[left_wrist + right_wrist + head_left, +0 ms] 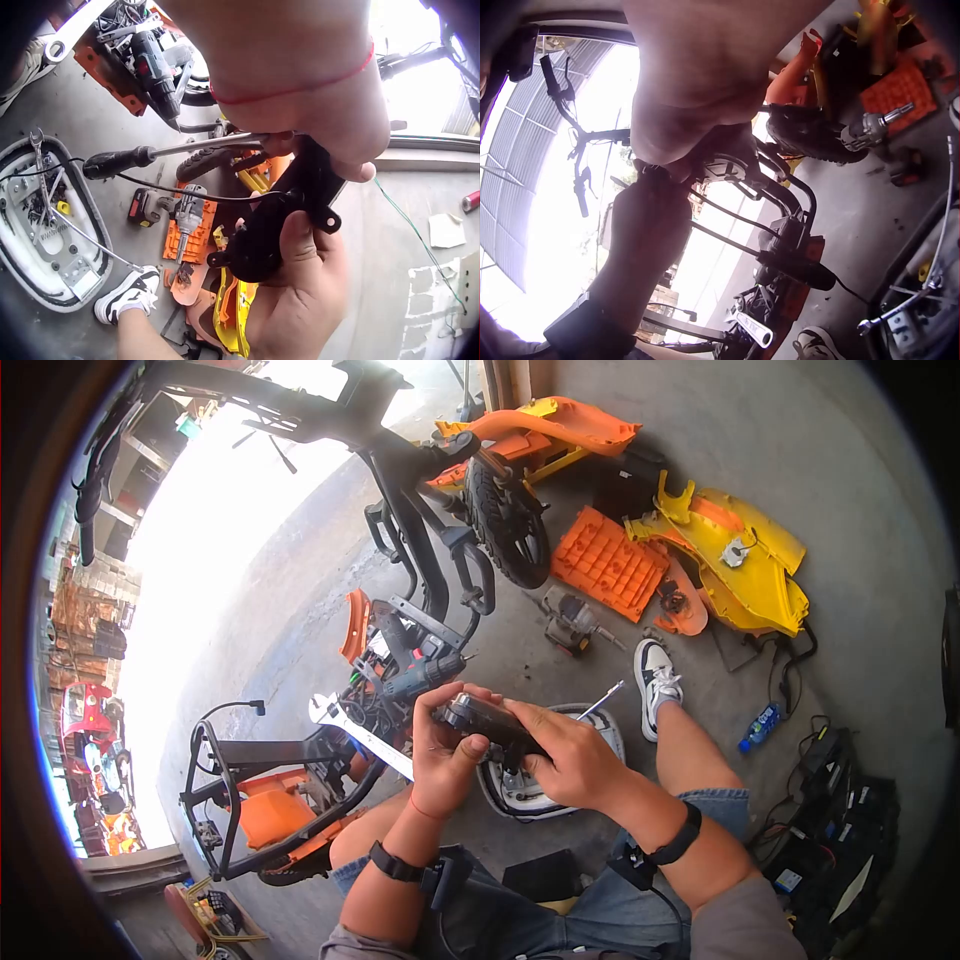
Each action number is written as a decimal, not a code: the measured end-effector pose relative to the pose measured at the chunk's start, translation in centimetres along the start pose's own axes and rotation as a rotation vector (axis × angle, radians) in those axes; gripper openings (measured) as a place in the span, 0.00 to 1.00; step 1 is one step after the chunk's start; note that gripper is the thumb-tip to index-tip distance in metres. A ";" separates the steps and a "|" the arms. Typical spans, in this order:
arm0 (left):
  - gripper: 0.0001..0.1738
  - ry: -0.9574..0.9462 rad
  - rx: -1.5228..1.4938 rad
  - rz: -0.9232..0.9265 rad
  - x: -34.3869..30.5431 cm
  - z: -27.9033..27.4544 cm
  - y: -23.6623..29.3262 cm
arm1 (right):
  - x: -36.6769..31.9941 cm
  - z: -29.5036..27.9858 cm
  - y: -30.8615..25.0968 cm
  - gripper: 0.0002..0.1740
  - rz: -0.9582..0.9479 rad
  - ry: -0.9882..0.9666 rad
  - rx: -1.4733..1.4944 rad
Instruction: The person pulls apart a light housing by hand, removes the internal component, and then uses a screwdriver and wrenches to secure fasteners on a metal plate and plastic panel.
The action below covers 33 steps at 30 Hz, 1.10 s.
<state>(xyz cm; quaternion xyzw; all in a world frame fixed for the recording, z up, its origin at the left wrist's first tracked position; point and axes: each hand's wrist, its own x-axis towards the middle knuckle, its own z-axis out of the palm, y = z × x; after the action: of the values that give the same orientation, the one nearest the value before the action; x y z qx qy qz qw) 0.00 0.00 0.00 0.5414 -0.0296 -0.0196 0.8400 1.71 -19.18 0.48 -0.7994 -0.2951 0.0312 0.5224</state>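
Note:
Both hands hold a black lamp housing (497,726) with mounting ears and a thin cable, in front of the person's chest. My left hand (445,760) grips one end, fingers curled over it and thumb along the near side. Along the other end, my right hand (580,762) has its fingers over the top; its thumb presses the housing (259,240) in the left wrist view. A screwdriver (120,161) with a black handle sticks out from the left hand's fingers, its shaft running beneath them. The tip is hidden by the hand.
A cordless drill (425,675) and large wrench (365,740) lie on the dismantled scooter frame (225,780) at left. A white-lined tray (535,800) with tools sits below the hands. An impact driver (570,622), orange panel (610,565) and yellow fairing (745,560) lie ahead; batteries (840,830) lie right.

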 end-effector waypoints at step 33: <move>0.39 -0.090 0.069 -0.004 -0.1 1.6 2.4 | 0.6 -0.5 -0.5 0.30 -0.214 0.218 -0.335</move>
<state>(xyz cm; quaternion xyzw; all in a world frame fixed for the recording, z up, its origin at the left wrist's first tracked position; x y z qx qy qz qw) -0.17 -0.44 2.84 0.5687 -0.0669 -0.0447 0.8186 2.14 -19.14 1.32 -0.8378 -0.3214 -0.1604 0.4113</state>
